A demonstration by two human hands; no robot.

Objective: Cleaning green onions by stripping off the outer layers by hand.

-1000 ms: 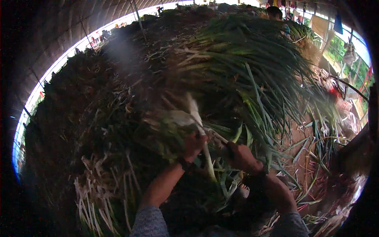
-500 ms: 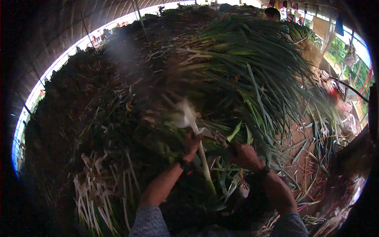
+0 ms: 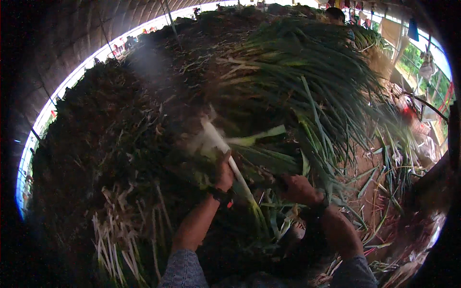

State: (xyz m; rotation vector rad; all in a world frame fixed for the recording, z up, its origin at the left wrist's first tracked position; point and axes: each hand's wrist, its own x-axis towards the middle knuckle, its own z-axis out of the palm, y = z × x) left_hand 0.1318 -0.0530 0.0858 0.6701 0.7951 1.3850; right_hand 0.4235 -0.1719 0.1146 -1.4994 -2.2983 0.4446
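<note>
Diagonally — leek stalk (image 3: 238, 176) runs through left hand (image 3: 224, 175) — fist curled round it.

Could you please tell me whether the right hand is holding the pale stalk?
No, the left hand grips the pale stalk, while the right hand is apart from it, off to its right.

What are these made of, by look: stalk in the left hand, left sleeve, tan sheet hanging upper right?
Stalk: fresh plant matter, apparently smooth; white shaft running into green leaf.
Left sleeve: likely woven or knit fabric, matte; soft folds, fine pattern.
Tan sheet: perhaps cloth, dull and limp; too far to rule out plastic.
</note>
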